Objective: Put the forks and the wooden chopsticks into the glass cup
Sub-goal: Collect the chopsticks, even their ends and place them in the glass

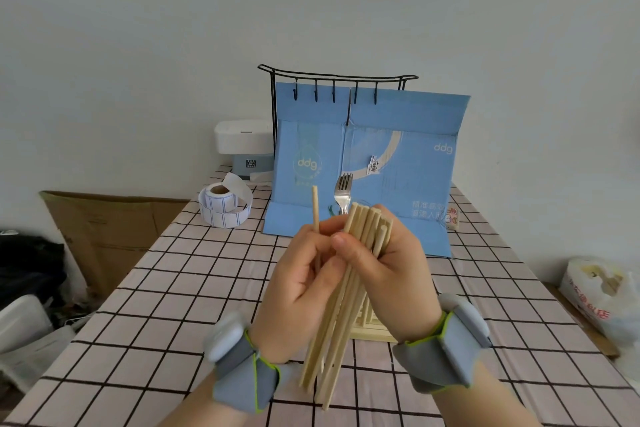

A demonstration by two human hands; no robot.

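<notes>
Above the pink checked tablecloth, the right hand grips a bundle of pale wooden chopsticks, while the left hand pinches one single chopstick upright. Behind them, silver metal forks stand before the blue cardboard box; the glass cup is hidden.

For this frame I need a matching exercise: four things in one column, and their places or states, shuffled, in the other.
Things:
1. bundle of pale wooden chopsticks
2. single pale wooden chopstick
3. silver metal fork
4. roll of white paper labels

Places or states:
A. on the checked tablecloth, left of the blue cardboard box
B. tines up, behind the hands
C. held in the grip of the right hand
D. pinched upright by the left hand

Pairs: 1-C, 2-D, 3-B, 4-A
</notes>
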